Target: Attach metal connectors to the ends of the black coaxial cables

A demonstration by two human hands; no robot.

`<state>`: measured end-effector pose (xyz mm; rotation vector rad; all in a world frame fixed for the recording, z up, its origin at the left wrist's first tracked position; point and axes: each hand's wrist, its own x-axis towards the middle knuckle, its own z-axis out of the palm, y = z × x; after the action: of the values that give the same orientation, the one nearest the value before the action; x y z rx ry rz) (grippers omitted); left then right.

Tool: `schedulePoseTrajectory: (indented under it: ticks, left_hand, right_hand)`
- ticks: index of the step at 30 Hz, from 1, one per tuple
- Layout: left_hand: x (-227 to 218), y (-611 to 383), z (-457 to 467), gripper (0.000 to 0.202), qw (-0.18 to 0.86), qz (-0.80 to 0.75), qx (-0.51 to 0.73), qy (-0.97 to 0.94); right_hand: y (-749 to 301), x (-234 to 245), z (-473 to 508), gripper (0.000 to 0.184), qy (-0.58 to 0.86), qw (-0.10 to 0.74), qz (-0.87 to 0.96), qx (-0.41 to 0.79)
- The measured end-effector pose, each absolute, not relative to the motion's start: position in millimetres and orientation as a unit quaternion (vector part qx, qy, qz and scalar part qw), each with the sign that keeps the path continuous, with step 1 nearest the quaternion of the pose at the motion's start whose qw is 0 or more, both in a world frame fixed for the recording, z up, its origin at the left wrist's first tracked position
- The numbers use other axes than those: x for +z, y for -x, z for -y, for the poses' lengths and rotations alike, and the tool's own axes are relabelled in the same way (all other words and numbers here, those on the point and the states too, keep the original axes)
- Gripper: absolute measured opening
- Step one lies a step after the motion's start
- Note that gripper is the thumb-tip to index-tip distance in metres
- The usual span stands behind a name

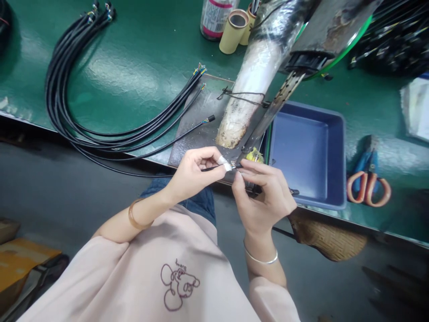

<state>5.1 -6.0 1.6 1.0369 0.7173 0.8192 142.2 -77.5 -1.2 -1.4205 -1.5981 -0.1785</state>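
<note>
My left hand (pixel 197 172), with white tape on its fingertips, pinches a black cable (pixel 209 168) close to its stripped end. Facing it, my right hand (pixel 264 192) has thumb and fingers closed around a small dark piece (pixel 237 165) where the cable's wires end; its exact kind is too small to tell. Just above the fingertips are the tip of a soldering iron (pixel 284 91) and a yellow sponge-like lump (pixel 254 155). Another black cable with a black connector (pixel 210 118) on its end rests on the dark board (pixel 187 138).
A looped bundle of black cables (pixel 53 89) lies left. A plastic-wrapped pipe (pixel 248 80) slants down over the board. At right are a blue tray (pixel 342 152), orange-handled scissors (pixel 368 190) and blue-handled pliers (pixel 372 156). Cardboard tubes (pixel 232 36) stand behind.
</note>
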Motion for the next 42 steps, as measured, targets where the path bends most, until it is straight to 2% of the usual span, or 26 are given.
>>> schedulePoseTrajectory:
  ticks: [11,19,27,42]
  left_hand:
    - [3.4,-5.4,5.2,0.016,0.740,-0.344,0.350,-0.460]
    - [5.6,-5.4,5.4,0.014,0.735,-0.324,0.378,-0.461]
    - [10.6,-2.1,3.3,0.016,0.736,-0.343,0.327,-0.483]
    - [13.6,-5.6,-2.5,0.012,0.761,-0.346,0.322,-0.444]
  right_hand:
    - [-144.6,-3.9,77.2,0.016,0.592,0.467,0.652,-0.084]
    - [-143.5,-0.9,74.7,0.019,0.578,0.475,0.657,-0.093]
    - [-143.7,-6.3,79.1,0.018,0.577,0.486,0.650,-0.090]
    - [-146.1,1.9,74.2,0.018,0.584,0.465,0.659,-0.095]
